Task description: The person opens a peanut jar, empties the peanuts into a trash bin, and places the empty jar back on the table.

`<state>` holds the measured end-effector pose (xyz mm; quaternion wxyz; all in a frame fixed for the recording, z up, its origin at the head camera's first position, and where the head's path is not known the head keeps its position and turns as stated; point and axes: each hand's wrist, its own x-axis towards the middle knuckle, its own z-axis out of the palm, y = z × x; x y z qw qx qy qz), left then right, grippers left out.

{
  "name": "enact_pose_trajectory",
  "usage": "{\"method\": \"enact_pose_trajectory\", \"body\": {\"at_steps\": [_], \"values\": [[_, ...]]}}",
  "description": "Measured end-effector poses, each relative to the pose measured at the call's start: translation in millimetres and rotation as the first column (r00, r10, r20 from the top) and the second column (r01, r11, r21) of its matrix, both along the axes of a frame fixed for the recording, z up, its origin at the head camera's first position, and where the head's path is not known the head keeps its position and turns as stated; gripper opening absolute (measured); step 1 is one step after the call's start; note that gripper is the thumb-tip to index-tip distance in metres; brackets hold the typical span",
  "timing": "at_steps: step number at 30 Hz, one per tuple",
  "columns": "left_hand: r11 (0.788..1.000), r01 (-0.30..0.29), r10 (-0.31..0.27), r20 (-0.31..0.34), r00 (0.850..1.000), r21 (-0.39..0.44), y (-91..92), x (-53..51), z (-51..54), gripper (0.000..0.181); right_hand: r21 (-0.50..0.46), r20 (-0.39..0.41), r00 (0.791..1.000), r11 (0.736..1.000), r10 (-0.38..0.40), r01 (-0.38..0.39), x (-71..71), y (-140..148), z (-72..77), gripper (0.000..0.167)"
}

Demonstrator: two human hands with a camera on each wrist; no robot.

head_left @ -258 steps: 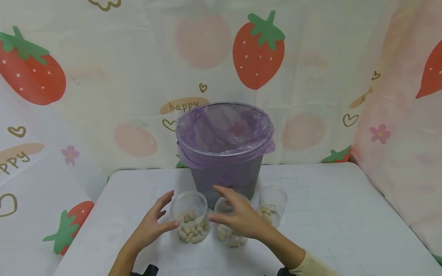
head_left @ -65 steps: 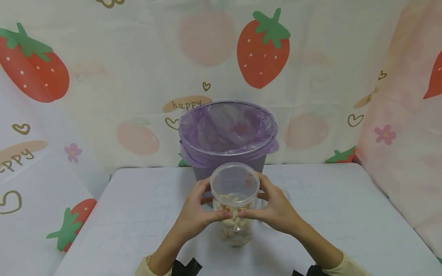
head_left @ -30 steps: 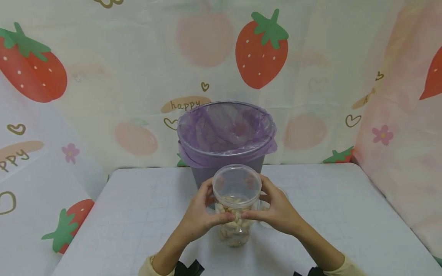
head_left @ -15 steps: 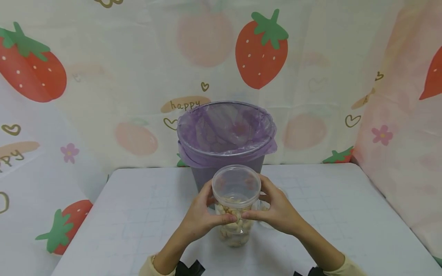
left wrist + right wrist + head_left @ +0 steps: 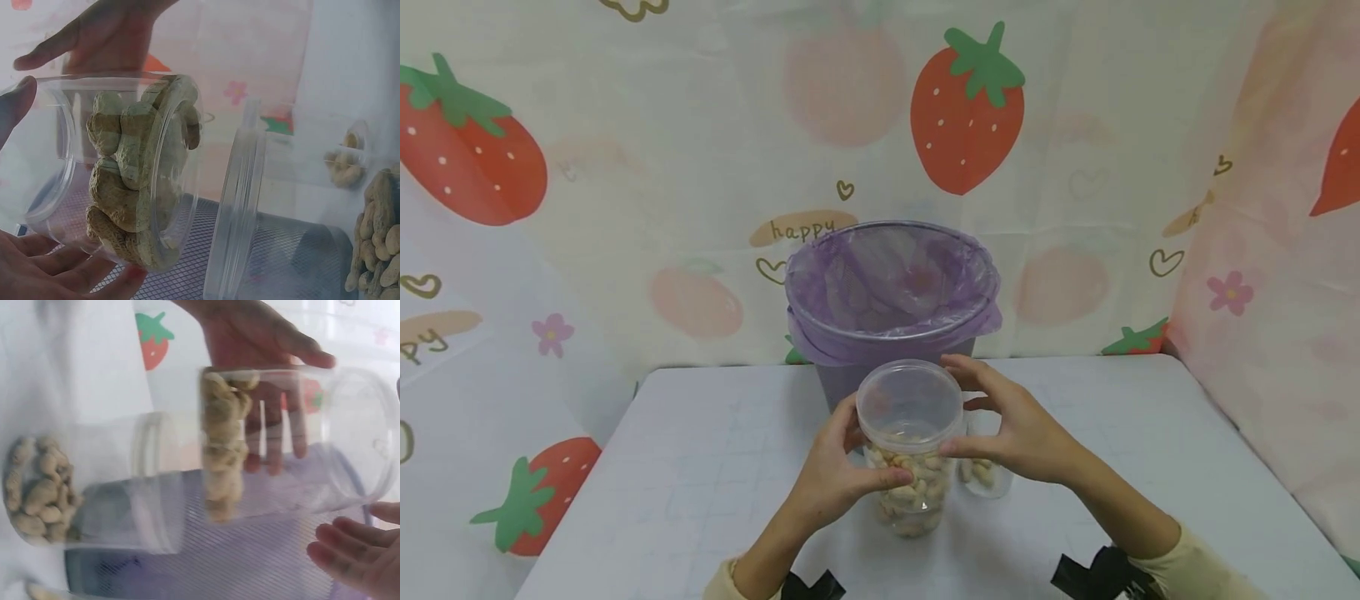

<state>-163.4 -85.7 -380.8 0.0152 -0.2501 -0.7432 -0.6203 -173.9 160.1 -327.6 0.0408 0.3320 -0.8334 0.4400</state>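
Observation:
A clear plastic jar of peanuts (image 5: 910,400) is upright in the left hand (image 5: 831,479), whose fingers and thumb curl round its side. Directly below stands a second clear jar (image 5: 910,518), also with peanuts. Both wrist views show a narrow gap between the upper jar's base and the lower jar's rim (image 5: 240,206); whether they touch somewhere I cannot tell. The right hand (image 5: 1022,421) is just right of the upper jar, fingers spread and straight; in the right wrist view its fingertips (image 5: 322,550) stand off the jar wall. A third peanut jar (image 5: 985,479) stands behind, to the right.
Close behind the jars stands a mesh bin (image 5: 842,379) lined with a purple bag (image 5: 891,283). The white table (image 5: 700,467) extends to both sides. A strawberry-print cloth (image 5: 1075,125) hangs behind it.
One jar that stood apart on the table is now above another. In the last half second the right hand has come off it, moving right and slightly up, while the left hand keeps holding.

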Motion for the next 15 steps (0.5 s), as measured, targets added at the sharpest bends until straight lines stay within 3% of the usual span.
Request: {"method": "enact_pose_trajectory", "body": {"at_steps": [6, 11, 15], "values": [[1.000, -0.008, 0.008, 0.014, 1.000, -0.004, 1.2, 0.4, -1.2, 0.095, 0.192, 0.021, 1.000, 0.981, 0.014, -0.017, -3.5, -3.1, 31.1, 0.083], [0.999, -0.021, 0.021, 0.002, 1.000, -0.029, 3.4, 0.9, 0.0, 0.094, 0.419, 0.031, 0.999, 0.908, -0.029, 0.013, -1.6, -14.0, 58.2, 0.085], [0.999, -0.033, 0.033, 0.000, 0.999, -0.033, 5.1, 1.7, -0.7, 0.093, 0.536, 0.013, 0.999, 0.844, -0.043, 0.029, -0.1, -25.2, 72.3, 0.092]]}}
